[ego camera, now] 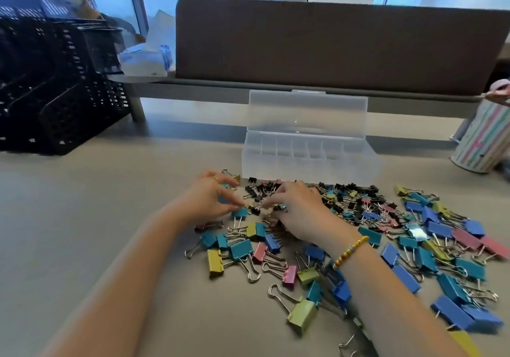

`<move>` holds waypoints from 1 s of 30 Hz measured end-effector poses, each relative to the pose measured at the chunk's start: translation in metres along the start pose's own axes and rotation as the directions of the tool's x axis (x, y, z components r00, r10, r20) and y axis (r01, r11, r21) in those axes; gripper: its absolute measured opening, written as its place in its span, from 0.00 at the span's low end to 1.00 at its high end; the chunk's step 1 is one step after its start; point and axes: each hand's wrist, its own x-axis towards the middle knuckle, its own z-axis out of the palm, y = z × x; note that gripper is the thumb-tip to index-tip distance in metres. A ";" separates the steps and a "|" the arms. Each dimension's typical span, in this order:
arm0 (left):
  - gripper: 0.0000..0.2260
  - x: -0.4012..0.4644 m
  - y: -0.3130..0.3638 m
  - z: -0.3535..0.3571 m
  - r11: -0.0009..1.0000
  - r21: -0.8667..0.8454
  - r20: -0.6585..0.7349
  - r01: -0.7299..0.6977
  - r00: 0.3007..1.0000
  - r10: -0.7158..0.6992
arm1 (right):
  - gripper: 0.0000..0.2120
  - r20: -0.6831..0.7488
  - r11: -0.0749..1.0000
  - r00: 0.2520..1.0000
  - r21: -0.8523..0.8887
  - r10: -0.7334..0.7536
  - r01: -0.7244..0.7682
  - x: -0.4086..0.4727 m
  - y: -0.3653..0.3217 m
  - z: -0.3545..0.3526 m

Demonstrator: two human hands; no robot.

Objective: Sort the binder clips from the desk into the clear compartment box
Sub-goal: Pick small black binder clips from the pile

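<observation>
Your left hand (211, 196) and right hand (296, 210): fingers curled among small clips (258, 195) on desk (110, 218); actual grip — cannot tell. Open clear box (309, 160) just behind pile.

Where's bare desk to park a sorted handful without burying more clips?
Bare desk lies left of the left hand, between the black mesh organizer and the clip pile. A narrower strip runs left of the clear box. From both hands rightward to the striped tin, it is crowded.
</observation>
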 end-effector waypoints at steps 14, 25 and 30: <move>0.04 -0.005 -0.006 -0.005 0.966 -0.250 0.138 0.064 0.990 -0.030 | 0.07 0.010 0.999 1.000 0.045 0.007 -0.007 -0.004 0.001 0.003; 0.12 -0.001 0.006 0.003 0.999 -0.047 0.115 0.006 0.993 -0.001 | 0.14 0.091 0.998 0.994 -0.004 0.065 -0.065 -0.007 0.004 -0.002; 0.08 0.004 0.010 0.010 0.997 0.055 0.047 -0.048 0.998 0.045 | 0.11 0.011 0.997 0.998 -0.046 0.065 -0.065 -0.002 0.004 0.006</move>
